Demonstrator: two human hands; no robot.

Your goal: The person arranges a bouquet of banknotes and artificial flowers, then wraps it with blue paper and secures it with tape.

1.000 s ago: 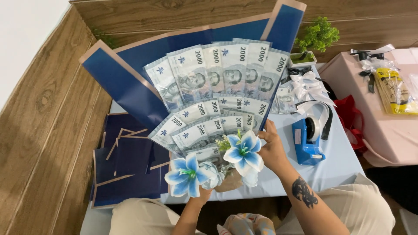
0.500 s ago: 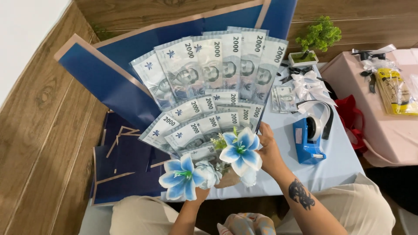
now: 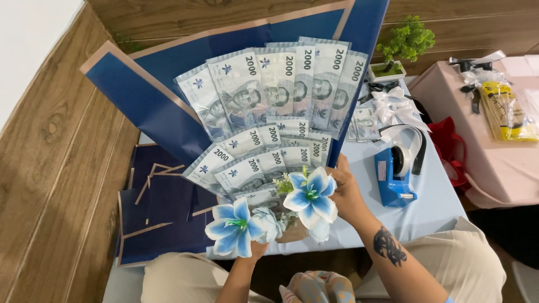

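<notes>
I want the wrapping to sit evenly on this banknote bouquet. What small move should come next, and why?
Probably fold the navy wrapping sheet in closer on its loose outer side. There it flares wide of the fanned banknotes, while the right hand already presses the other edge against them. The left hand grips the base under the blue flowers.

Both forearms rose from lower edge, converging upward. Right hand (image 3: 346,193) raised higher, wrist bent inward, fingers curled closed in grip, dark tattoo on forearm below. Left hand (image 3: 257,249) lower, mostly hidden, grip unclear.
</notes>
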